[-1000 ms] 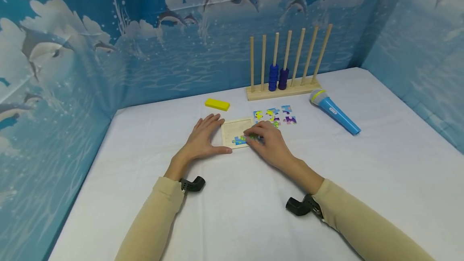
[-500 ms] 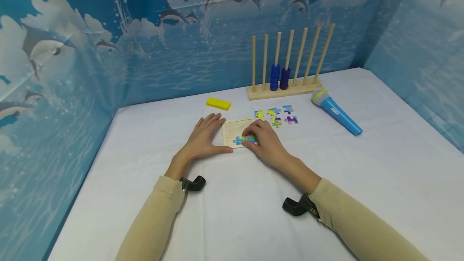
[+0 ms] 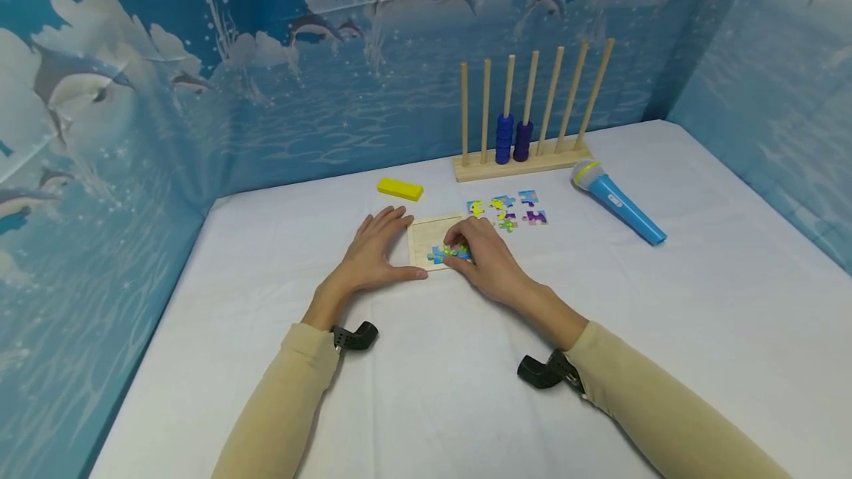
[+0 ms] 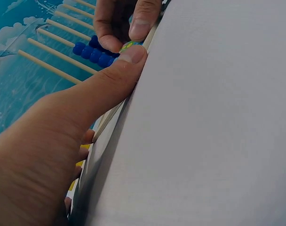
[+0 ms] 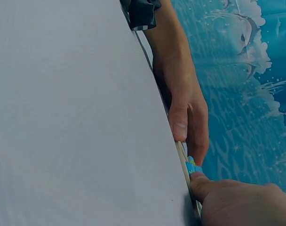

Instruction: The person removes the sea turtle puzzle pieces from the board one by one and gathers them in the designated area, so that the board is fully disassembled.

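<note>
A shallow wooden puzzle tray (image 3: 422,235) lies on the white table between both hands. Blue and green jigsaw pieces (image 3: 436,253) are set along its near side. My left hand (image 3: 373,257) rests at the tray's left end, fingers and thumb stretched out and touching its frame; in the left wrist view its thumb (image 4: 110,77) lies along the near edge. Over the tray's right part, my right hand (image 3: 489,261) pinches a puzzle piece (image 4: 130,45) between thumb and curled fingers, low over the tray. The right hand covers part of that piece and the tray's right side.
Several loose jigsaw pieces (image 3: 507,213) lie just beyond the right hand. A yellow block (image 3: 400,189) sits behind the tray. Farther back stands a wooden peg rack (image 3: 532,163) with blue and purple rings; a blue toy microphone (image 3: 619,202) lies to the right.
My right hand has shifted slightly left over the tray, with the puzzle piece coming down beside the others. The left hand has stayed at the tray's left end.
</note>
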The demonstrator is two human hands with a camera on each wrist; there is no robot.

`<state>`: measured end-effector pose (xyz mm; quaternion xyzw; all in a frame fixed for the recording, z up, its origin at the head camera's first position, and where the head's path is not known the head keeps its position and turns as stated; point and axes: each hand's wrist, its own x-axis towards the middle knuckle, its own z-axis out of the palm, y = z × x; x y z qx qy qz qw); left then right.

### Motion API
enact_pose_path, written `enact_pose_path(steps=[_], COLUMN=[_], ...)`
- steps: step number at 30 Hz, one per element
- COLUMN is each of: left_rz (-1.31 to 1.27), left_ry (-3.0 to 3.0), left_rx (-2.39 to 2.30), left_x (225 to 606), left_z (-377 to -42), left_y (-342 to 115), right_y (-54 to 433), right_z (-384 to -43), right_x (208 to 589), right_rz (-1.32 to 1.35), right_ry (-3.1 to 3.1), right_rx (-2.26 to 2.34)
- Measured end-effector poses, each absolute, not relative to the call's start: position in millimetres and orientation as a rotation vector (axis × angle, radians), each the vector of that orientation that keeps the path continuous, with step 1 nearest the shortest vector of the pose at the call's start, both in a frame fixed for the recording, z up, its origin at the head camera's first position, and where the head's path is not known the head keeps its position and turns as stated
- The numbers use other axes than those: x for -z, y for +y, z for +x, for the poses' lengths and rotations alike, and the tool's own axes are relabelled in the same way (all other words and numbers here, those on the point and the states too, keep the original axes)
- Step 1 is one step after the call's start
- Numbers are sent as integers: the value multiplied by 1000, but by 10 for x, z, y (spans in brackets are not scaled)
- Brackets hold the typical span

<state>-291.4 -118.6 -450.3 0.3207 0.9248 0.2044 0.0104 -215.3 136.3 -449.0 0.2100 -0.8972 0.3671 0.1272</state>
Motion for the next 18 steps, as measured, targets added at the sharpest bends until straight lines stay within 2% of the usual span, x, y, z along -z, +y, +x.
enact_pose_path(steps=[11, 18], left_rz=[989, 965], left_ry=[2880, 2865], left_rx=[-651, -625], left_x=[4471, 4434], left_z=[-2892, -2879], left_y=[-1171, -1162], right_y=[1401, 1666], right_z=[-2103, -2008], right_x=[4450, 4338], right_rz=[485, 357], right_ry=[-2448, -2445], right_rx=[-1341, -1385])
